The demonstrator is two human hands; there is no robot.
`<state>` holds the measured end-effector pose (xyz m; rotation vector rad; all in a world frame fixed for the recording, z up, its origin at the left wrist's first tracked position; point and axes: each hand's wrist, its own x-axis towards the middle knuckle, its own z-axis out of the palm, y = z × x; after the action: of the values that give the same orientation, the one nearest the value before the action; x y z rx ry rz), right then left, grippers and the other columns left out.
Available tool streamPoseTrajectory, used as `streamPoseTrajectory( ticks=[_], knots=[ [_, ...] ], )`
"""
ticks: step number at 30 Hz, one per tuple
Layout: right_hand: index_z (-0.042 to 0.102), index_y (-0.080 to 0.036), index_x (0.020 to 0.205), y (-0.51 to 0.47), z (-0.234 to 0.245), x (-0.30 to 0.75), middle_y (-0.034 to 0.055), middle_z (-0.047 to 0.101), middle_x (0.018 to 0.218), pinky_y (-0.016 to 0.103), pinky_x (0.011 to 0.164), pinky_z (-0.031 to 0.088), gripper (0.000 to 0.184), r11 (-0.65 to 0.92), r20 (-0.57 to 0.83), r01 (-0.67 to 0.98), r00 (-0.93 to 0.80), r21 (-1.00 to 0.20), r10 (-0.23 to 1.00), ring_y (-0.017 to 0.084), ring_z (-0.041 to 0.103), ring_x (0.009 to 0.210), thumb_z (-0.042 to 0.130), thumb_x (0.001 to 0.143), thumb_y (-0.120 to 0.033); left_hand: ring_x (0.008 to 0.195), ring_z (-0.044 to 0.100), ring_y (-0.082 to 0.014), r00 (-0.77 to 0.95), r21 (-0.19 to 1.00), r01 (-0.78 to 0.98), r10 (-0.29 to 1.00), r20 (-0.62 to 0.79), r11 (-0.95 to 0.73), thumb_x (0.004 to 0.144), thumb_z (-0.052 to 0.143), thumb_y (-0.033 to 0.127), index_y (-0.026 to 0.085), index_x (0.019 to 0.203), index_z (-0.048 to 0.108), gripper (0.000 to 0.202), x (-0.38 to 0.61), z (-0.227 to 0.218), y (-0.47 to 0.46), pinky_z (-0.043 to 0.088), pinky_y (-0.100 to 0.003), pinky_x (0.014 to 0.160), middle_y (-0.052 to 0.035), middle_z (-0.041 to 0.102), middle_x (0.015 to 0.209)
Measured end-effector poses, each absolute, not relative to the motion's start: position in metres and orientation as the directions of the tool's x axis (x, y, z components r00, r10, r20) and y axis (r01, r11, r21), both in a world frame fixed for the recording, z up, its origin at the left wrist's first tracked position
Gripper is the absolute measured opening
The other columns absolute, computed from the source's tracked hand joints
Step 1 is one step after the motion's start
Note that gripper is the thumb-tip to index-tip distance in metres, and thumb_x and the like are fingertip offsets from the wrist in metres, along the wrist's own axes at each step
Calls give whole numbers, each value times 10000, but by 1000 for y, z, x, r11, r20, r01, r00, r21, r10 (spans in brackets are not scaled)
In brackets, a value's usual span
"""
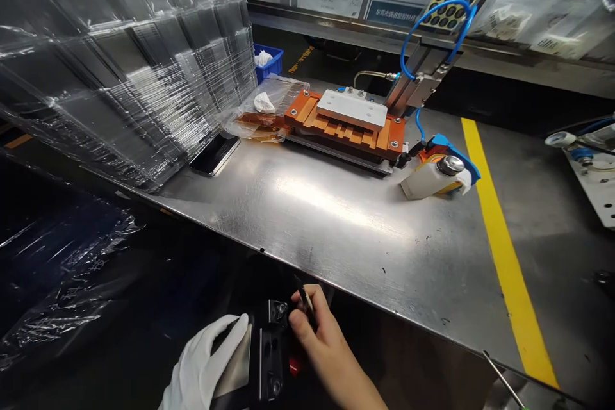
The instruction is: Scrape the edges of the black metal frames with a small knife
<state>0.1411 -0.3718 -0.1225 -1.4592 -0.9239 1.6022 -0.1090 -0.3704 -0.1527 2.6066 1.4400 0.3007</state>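
Note:
My left hand [204, 362], in a white glove, grips a flat black part with a grey metal face [262, 355] below the front edge of the steel table [336, 230]. My right hand [319, 349] is bare and pinches thin dark tweezers [304, 300], whose tip sits at the top corner of the black part. Both hands are low, in front of the table, over a dark space.
An orange fixture with a white plate [348, 120] sits mid-table under a pneumatic head with a blue hose [435, 19]. A tall stack of clear plastic trays [120, 57] fills the left. A phone [214, 154], a white bottle [435, 178] and a yellow line [500, 237] are also there.

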Motion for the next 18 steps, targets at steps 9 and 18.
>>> streamPoseTrajectory(
  ticks=[9, 18],
  knots=[
    [510, -245, 1141, -376, -133, 141, 27, 496, 930, 320, 835, 452, 592, -428, -426, -14, 138, -903, 894, 170, 491, 867, 471, 864, -766, 1054, 664, -278, 509, 331, 789, 852, 121, -518, 915, 568, 334, 219, 1354, 497, 459, -100, -140, -360, 644, -367, 806, -131, 591, 1237],
    [574, -244, 1172, -402, -130, 141, 28, 643, 857, 246, 658, 488, 428, -383, -396, 105, -184, -918, 900, 126, 620, 688, 335, 1018, -564, 1042, 627, -286, 466, 173, 831, 832, 301, -528, 859, 544, 304, 195, 1376, 472, 533, -99, -139, -341, 609, -444, 829, -127, 560, 1237]
  ],
)
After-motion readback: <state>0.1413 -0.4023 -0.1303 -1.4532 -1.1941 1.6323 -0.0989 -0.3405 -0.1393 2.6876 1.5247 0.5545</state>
